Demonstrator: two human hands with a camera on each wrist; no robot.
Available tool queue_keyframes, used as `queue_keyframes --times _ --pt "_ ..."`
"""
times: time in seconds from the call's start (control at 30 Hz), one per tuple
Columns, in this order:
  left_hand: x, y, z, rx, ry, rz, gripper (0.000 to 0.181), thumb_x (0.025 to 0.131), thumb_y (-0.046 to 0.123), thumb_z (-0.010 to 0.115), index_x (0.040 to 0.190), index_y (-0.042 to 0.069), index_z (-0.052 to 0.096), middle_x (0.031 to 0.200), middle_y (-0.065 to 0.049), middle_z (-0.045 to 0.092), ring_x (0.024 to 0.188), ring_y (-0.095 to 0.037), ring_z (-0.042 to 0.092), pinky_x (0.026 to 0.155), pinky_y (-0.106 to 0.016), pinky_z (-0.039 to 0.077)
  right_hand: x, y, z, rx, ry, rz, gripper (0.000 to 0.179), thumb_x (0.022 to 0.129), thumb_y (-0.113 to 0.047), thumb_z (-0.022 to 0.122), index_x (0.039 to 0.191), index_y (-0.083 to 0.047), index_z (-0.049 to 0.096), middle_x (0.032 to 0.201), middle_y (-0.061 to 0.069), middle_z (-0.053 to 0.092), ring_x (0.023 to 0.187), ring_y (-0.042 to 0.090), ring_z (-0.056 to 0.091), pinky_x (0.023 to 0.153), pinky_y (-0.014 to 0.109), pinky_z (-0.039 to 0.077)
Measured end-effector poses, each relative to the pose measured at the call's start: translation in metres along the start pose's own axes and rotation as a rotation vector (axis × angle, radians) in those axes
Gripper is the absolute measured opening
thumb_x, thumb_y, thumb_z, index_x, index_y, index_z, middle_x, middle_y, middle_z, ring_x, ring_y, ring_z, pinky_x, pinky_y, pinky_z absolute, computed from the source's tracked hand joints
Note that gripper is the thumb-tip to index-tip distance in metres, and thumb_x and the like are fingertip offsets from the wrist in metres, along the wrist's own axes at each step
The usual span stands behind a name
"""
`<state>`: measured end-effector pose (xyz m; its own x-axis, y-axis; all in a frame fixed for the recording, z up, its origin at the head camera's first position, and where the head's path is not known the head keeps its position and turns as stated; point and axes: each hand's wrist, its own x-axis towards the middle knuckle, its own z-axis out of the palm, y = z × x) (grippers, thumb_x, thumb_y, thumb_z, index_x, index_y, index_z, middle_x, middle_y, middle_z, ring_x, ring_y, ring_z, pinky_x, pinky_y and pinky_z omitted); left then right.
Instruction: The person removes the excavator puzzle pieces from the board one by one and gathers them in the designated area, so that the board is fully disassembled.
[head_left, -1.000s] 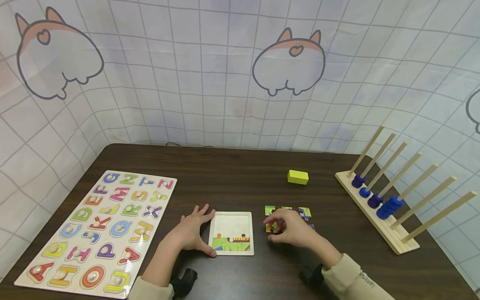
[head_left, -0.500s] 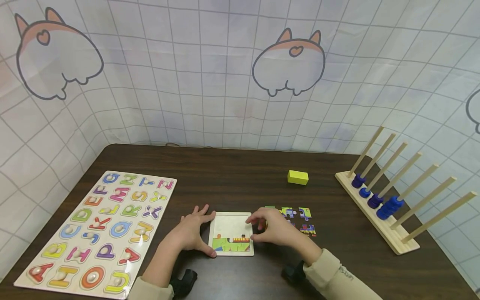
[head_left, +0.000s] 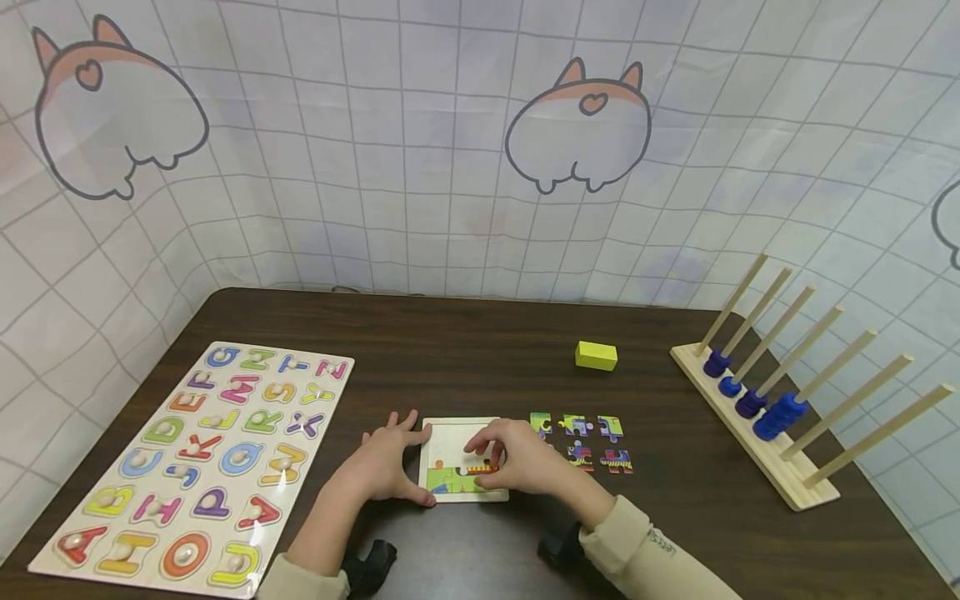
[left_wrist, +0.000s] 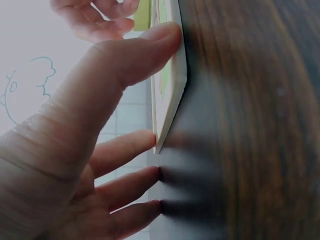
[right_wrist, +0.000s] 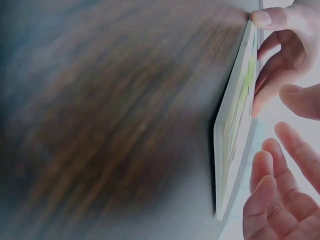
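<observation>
A small square jigsaw tray (head_left: pixel 450 433) lies on the dark table, with green-based puzzle pieces (head_left: pixel 444 481) filling its near part. My left hand (head_left: pixel 384 460) is spread along its left side. In the left wrist view, the thumb (left_wrist: pixel 162 37) rests on the tray's rim and the index fingertip touches a corner. Over the tray's right half is my right hand (head_left: pixel 528 462), fingers loosely bent. The right wrist view shows a gap between thumb and index finger, nothing visible in it. Several loose jigsaw pieces (head_left: pixel 610 428) lie right of the tray, partly behind this hand.
A wooden alphabet board (head_left: pixel 292 387) with knobbed letters lies at the left. A yellow block (head_left: pixel 596 356) sits farther back. At the right stands a wooden peg abacus (head_left: pixel 780 446) with blue beads. A tiled-pattern cloth (head_left: pixel 480 208) hangs behind the table.
My right hand has moved left from the loose pieces to over the tray. The tray has slid slightly away, towards the back. My left hand has stayed at its left side.
</observation>
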<state>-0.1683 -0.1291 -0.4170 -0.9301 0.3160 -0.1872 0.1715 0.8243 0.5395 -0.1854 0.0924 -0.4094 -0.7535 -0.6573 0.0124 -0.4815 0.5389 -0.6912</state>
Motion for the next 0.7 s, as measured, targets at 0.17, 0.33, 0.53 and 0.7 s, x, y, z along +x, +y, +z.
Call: queue_keyframes --times 0.17,0.33,0.53,0.7 --pt "0.000 -0.001 0.000 -0.006 -0.007 0.006 0.092 0.054 0.037 0.087 0.132 0.007 0.049 0.145 -0.020 0.029 0.133 -0.044 0.016 0.095 -0.070 0.016 0.004 -0.003 0.003 0.005 -0.007 0.005 0.029 0.071 -0.009 0.076 0.098 -0.005 0.069 0.084 0.002 0.061 0.064 0.013 0.052 0.057 0.020 0.045" --pt "-0.001 -0.002 0.000 -0.008 -0.010 0.013 0.091 0.054 0.036 0.088 0.132 0.008 0.049 0.144 -0.020 0.029 0.133 -0.044 0.017 0.095 -0.070 0.016 0.011 -0.009 0.007 0.001 -0.030 0.021 0.030 0.070 -0.010 0.077 0.099 -0.004 0.069 0.083 0.002 0.062 0.062 0.008 0.051 0.057 0.019 0.044" --pt "-0.001 -0.002 -0.002 -0.014 -0.013 0.025 0.090 0.054 0.035 0.088 0.132 0.008 0.050 0.144 -0.020 0.030 0.133 -0.044 0.017 0.095 -0.070 0.016 0.017 -0.014 0.013 0.004 -0.049 0.028 0.033 0.068 -0.010 0.079 0.098 -0.003 0.068 0.082 0.003 0.062 0.058 0.007 0.050 0.055 0.019 0.043" --pt "-0.002 -0.002 -0.002 -0.011 -0.012 0.030 0.089 0.053 0.035 0.088 0.130 0.007 0.052 0.143 -0.020 0.031 0.132 -0.044 0.018 0.094 -0.070 0.017 0.021 -0.017 0.018 0.008 -0.052 0.023 0.033 0.067 -0.008 0.080 0.097 -0.002 0.068 0.081 0.005 0.062 0.052 0.003 0.048 0.051 0.017 0.043"
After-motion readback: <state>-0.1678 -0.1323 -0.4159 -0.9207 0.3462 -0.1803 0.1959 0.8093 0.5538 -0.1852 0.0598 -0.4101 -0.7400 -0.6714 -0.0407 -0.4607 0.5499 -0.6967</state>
